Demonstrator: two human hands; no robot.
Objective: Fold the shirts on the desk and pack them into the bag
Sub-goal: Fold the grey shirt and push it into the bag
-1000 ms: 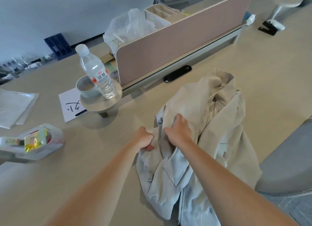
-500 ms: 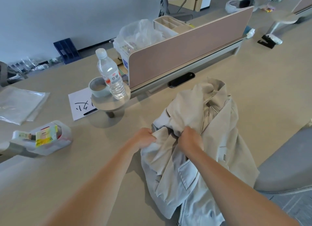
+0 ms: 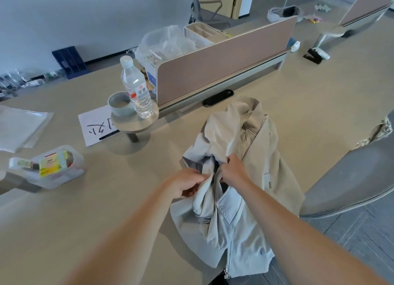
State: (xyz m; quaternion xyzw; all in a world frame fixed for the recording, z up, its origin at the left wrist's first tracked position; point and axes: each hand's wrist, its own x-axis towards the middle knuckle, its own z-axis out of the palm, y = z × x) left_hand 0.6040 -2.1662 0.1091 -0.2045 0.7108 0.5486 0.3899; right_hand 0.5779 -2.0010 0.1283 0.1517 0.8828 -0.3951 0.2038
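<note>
A wide strip of bare beige worktop runs along the near left, between the heap of crumpled beige and pale grey shirts and the clear plastic box of yellow packets at the left. Behind that strip stands a small round raised shelf on one leg, carrying a clear plastic water bottle and a squat grey cup; a white sheet with black handwriting lies partly under it. The long pinkish-brown divider panel walls off the far side. Right of the heap, bare worktop reaches far back; the grey chair seat crowds the near right edge
</note>
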